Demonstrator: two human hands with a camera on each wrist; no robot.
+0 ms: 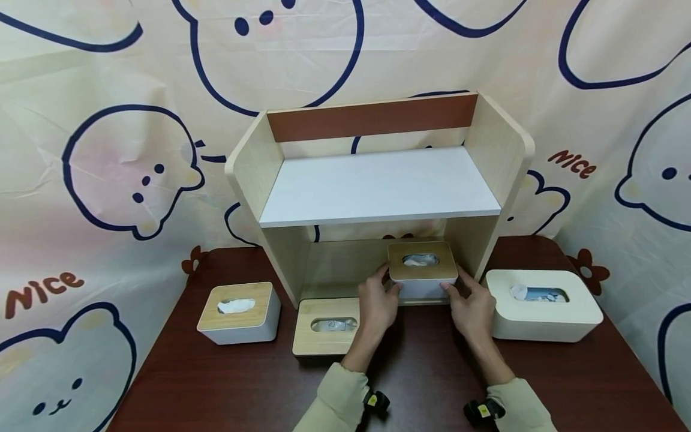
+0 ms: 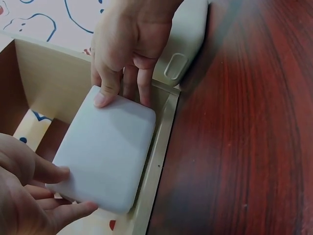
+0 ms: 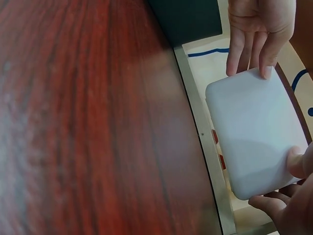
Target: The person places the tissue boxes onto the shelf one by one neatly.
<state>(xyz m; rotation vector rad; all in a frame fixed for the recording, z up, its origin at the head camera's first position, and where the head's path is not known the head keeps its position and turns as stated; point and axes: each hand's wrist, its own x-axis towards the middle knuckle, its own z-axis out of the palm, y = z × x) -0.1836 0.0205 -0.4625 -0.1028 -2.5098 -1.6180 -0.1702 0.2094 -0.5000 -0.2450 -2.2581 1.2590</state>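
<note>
Both hands hold a tissue box with a white body and a brown wood-look lid, at the right part of the shelf's lower compartment. On its left side, my left hand grips it with thumb in front and fingers behind. My right hand grips the opposite side the same way. Tissue shows in the lid's oval slot. The smooth white front of the box fills the middle of both wrist views, with thumbs on that face. The small shelf has a white middle board above the box.
A light-lidded tissue box stands just left of my left forearm, before the shelf. Farther left is another white tissue box with a wooden lid. A larger cream tissue box stands right of my right hand. The dark red-brown table lies underneath.
</note>
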